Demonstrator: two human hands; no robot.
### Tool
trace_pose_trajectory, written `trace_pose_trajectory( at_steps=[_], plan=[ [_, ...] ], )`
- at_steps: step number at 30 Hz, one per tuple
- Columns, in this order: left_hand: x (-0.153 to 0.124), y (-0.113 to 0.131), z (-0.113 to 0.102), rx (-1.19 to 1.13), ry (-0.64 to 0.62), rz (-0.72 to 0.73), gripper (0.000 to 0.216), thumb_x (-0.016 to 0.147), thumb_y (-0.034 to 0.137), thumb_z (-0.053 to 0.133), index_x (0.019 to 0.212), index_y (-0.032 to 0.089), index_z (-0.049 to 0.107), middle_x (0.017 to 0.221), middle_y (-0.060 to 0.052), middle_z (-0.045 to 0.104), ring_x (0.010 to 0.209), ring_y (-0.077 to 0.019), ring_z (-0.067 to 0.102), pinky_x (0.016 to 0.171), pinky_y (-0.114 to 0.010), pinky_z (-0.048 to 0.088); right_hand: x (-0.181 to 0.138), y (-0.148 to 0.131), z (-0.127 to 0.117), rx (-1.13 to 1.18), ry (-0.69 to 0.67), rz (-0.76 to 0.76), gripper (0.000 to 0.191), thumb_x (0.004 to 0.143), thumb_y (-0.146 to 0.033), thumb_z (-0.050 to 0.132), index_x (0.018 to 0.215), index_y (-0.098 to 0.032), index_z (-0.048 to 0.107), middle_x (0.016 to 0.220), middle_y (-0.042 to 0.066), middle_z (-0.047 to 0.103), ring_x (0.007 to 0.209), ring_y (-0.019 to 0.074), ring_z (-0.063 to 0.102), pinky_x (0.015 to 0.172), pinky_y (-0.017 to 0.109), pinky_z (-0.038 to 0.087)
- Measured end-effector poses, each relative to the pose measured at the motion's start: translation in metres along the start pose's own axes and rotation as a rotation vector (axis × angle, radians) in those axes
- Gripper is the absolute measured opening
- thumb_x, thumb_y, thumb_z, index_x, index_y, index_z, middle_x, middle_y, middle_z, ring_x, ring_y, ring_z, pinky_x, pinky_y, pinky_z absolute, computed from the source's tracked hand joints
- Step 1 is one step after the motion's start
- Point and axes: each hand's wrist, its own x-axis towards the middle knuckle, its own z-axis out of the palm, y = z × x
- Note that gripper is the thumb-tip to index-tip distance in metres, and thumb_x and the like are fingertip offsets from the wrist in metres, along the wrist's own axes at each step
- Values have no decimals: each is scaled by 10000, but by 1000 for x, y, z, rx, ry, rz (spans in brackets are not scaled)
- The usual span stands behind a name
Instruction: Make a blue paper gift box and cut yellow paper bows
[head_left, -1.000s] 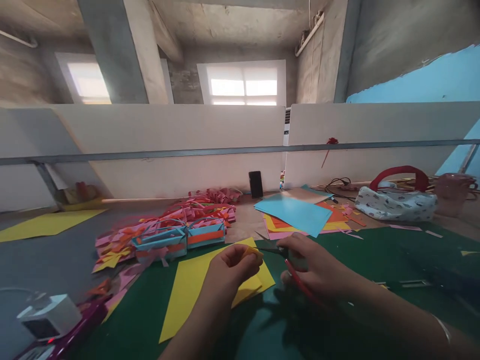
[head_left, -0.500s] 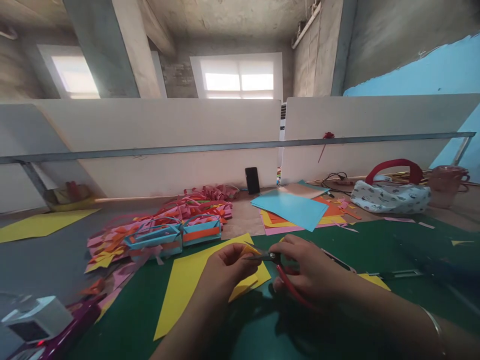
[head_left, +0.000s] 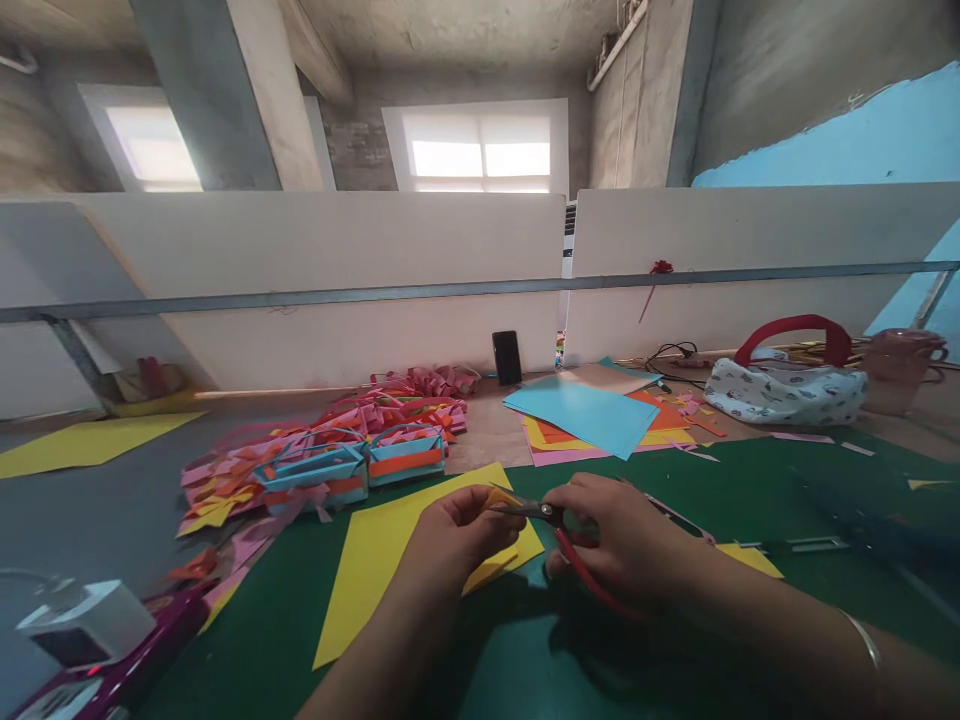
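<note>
My left hand (head_left: 469,530) pinches a small folded piece of yellow paper (head_left: 501,497) between thumb and fingers. Around the handles of a pair of red-handled scissors (head_left: 577,570), my right hand (head_left: 619,530) is closed. The dark blades point left and lie at the small piece, their tips close to my left fingertips. Under both hands, a large yellow sheet (head_left: 360,560) rests on the green cutting mat (head_left: 247,660), with smaller yellow pieces on its right part. My fingers partly hide the piece being cut.
Paper strips (head_left: 420,400) are heaped at the back left beside small blue paper baskets (head_left: 405,458). Coloured sheets (head_left: 585,410) lie behind my hands, near an upright phone (head_left: 506,358). A cloth bag (head_left: 787,390) stands right, a white plug (head_left: 90,625) front left.
The scissor blades look slightly closer together on the small yellow piece. Both hands stay in nearly the same place, while the whole view has shifted a little.
</note>
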Motion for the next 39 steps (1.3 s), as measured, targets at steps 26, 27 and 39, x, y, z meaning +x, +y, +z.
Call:
trace_pose_trajectory(
  at_steps=[26, 27, 39],
  plan=[
    [-2, 3, 0, -16, -37, -44, 272, 566, 300, 807, 726, 123, 677, 713, -57, 704, 729, -159, 668, 777, -270, 515, -2, 3, 2, -150, 37, -74, 318, 754, -540, 594, 766, -225, 638, 624, -29, 586, 564, 126, 469, 499, 222, 258],
    [-2, 3, 0, -21, -41, -46, 281, 557, 305, 812, 727, 123, 680, 710, -55, 704, 730, -162, 670, 783, -276, 517, -2, 3, 1, -167, 31, -67, 318, 753, -541, 594, 775, -227, 641, 630, -24, 594, 571, 131, 479, 502, 224, 261],
    [-2, 3, -3, 33, -33, -116, 180, 613, 224, 779, 720, 113, 686, 729, -85, 722, 734, -187, 689, 808, -314, 531, -2, 6, -7, -297, -2, -92, 239, 763, -488, 609, 786, -254, 649, 652, -27, 654, 588, 147, 545, 513, 238, 268]
  ],
)
